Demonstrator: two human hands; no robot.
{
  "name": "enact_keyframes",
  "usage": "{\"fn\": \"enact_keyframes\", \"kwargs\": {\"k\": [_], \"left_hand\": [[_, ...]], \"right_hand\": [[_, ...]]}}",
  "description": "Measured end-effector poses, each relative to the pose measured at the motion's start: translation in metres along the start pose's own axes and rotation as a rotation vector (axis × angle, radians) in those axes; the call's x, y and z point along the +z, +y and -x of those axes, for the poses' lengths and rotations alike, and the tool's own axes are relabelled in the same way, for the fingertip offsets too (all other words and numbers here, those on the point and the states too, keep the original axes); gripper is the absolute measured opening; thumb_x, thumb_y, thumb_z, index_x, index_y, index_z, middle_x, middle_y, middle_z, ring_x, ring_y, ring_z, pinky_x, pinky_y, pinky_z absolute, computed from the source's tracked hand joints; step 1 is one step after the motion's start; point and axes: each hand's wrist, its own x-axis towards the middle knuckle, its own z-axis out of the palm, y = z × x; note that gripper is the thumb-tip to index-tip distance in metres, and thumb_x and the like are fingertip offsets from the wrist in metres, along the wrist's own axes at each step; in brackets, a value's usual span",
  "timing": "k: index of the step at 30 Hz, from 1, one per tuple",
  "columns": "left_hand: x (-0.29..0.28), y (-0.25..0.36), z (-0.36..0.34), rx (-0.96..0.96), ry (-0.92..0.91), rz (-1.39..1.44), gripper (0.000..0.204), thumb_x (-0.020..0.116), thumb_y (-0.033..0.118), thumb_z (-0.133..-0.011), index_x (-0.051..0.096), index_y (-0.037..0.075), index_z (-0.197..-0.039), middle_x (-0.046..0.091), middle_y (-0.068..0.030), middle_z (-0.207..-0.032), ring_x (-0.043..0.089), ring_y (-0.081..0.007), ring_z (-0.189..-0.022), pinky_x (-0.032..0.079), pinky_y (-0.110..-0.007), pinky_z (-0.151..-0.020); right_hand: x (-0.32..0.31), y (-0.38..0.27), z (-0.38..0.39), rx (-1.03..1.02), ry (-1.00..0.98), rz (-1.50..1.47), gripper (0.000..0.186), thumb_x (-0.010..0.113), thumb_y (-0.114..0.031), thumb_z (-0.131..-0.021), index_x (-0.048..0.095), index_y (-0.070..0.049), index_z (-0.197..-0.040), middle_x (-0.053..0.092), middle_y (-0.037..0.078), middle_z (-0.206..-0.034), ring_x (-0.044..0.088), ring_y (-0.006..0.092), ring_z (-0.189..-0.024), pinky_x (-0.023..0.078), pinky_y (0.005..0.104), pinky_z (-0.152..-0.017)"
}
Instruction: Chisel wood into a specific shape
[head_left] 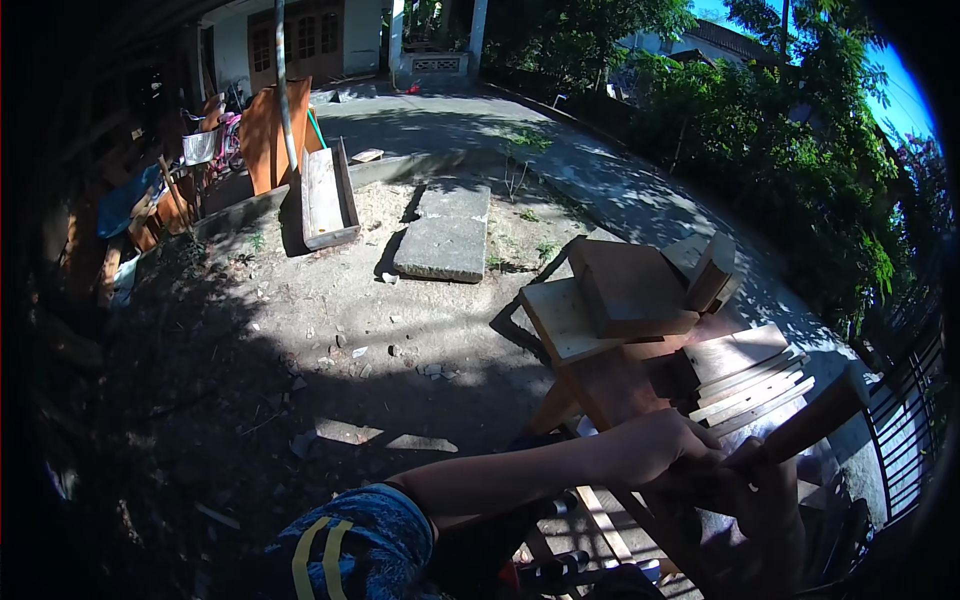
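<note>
My left arm, in a blue patterned sleeve with yellow stripes, reaches across to the right. At its end my left hand [668, 446] is closed, close to the right hand; whatever it grips is hidden in shadow. My right hand [765, 505], mostly dark, is closed around a thick brown wooden piece [815, 418] that slants up to the right. Just beyond the hands lies a stack of thin wooden boards [745, 365] on a brown wooden bench [610, 385]. Farther back on it rests a large box-like wooden block [635, 287] over a pale board [565, 318].
A concrete slab [445, 235] and a long wooden trough [325, 200] lie on the dirt ground. Brown panels [275, 135] lean by a pole at the far left. A dark metal fence [905, 430] stands at the right, and wooden slats [605, 525] lie below my arms.
</note>
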Motion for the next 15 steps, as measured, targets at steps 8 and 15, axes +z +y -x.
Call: {"fn": "enact_keyframes", "kwargs": {"k": [8,15], "left_hand": [[0.001,0.003,0.002,-0.006,-0.002,-0.06,0.045,0.082,0.01,-0.084,0.076,0.001,-0.127,0.078,-0.0168,-0.12,0.074,-0.0338,-0.112,0.057,-0.04,-0.097],[-0.003,0.006,0.003,-0.112,-0.142,-0.065,0.056,0.082,0.007,-0.088,0.07,0.01,-0.142,0.067,-0.0153,-0.144,0.067,-0.0342,-0.129,0.055,-0.041,-0.107]], "right_hand": [[0.005,0.001,0.012,-0.26,0.053,0.232,0.017,0.081,0.003,-0.081,0.07,-0.004,-0.092,0.062,0.005,-0.08,0.064,0.019,-0.073,0.051,0.0341,-0.068],[0.018,-0.009,0.015,-0.061,0.146,0.166,0.018,0.085,0.001,-0.079,0.073,-0.003,-0.092,0.062,0.008,-0.087,0.065,0.0199,-0.079,0.052,0.0353,-0.069]]}}
